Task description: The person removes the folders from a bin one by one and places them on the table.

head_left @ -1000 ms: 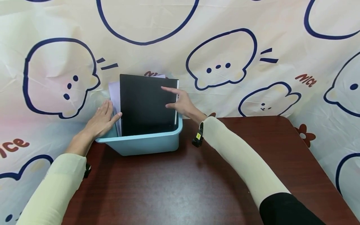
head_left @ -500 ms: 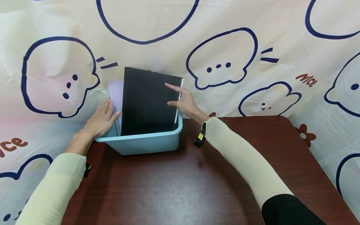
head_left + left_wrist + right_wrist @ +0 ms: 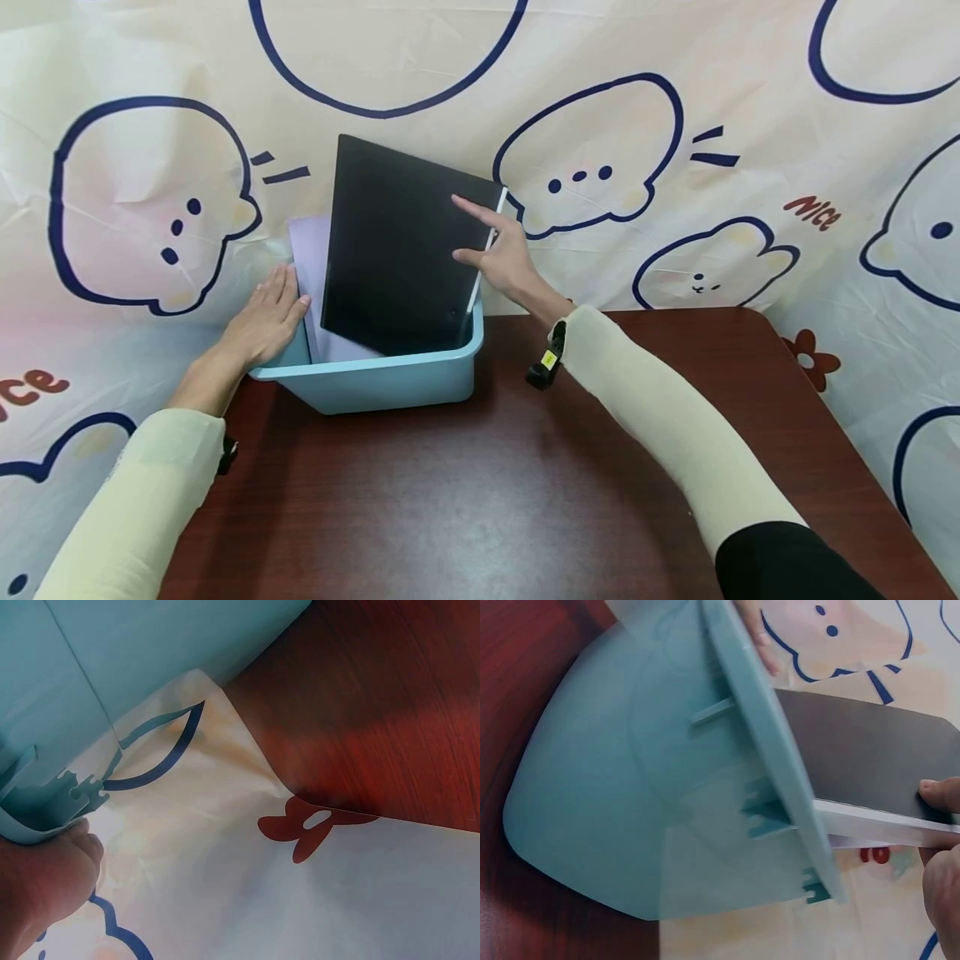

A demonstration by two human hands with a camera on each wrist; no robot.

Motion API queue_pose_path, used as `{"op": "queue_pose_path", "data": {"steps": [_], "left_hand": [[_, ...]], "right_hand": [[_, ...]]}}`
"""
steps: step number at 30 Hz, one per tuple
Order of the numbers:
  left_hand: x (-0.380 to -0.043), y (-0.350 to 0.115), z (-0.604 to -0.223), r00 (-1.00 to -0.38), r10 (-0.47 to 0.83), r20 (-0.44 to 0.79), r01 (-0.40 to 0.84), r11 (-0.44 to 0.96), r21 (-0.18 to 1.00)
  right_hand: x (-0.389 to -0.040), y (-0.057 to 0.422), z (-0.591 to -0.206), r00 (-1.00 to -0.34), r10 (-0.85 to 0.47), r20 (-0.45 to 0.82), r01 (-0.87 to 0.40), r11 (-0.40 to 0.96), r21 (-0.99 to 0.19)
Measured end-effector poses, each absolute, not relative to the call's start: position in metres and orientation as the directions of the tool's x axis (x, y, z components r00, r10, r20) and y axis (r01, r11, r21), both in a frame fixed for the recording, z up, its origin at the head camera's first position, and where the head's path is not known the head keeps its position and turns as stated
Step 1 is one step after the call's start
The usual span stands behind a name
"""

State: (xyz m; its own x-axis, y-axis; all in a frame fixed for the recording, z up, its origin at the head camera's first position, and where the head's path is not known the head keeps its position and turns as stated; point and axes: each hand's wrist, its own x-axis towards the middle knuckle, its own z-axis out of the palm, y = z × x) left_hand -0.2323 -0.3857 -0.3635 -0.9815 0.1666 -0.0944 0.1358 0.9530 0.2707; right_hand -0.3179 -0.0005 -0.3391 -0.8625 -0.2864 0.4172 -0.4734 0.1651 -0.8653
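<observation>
In the head view a light-blue plastic bin [image 3: 375, 387] holds a black-covered book [image 3: 408, 250] and pale lilac sheets or covers [image 3: 311, 275]. The book leans with its lower end inside the bin and its top well above the rim. My right hand [image 3: 504, 254] grips its right edge: thumb and index finger lie on the black cover, the other fingers go behind. White page edges [image 3: 885, 823] show in the right wrist view. My left hand [image 3: 264, 321] rests with straight fingers on the bin's left rim, beside the lilac sheets.
The bin stands on a dark red-brown wooden table [image 3: 450, 500], close to its back edge. Right behind it hangs a cream cloth [image 3: 420, 50] with blue-outlined cartoon figures, which also drapes down at both sides.
My right hand has raised the black-covered book and shifted it to the right, tilting it; more of the lilac sheets shows beneath. The left hand has stayed on the rim.
</observation>
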Motion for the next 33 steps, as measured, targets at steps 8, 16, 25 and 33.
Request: {"op": "queue_pose_path", "data": {"steps": [8, 16, 25, 33], "left_hand": [[-0.231, -0.386, -0.364, -0.982, 0.165, -0.087, 0.136, 0.953, 0.27], [-0.231, -0.386, -0.364, -0.982, 0.172, -0.079, 0.146, 0.953, 0.265], [-0.231, -0.385, -0.364, -0.982, 0.172, -0.083, 0.146, 0.954, 0.261], [-0.232, -0.386, -0.363, -0.979, 0.179, -0.098, 0.148, 0.952, 0.267]], "right_hand": [[-0.314, 0.015, -0.319, -0.869, -0.199, 0.453, -0.479, 0.109, -0.871], [-0.309, 0.033, -0.298, -0.868, -0.12, 0.482, -0.484, -0.018, -0.875], [-0.304, 0.063, -0.276, -0.864, -0.039, 0.502, -0.484, -0.215, -0.848], [-0.299, 0.094, -0.259, -0.891, 0.007, 0.454, -0.432, -0.315, -0.845]]}}
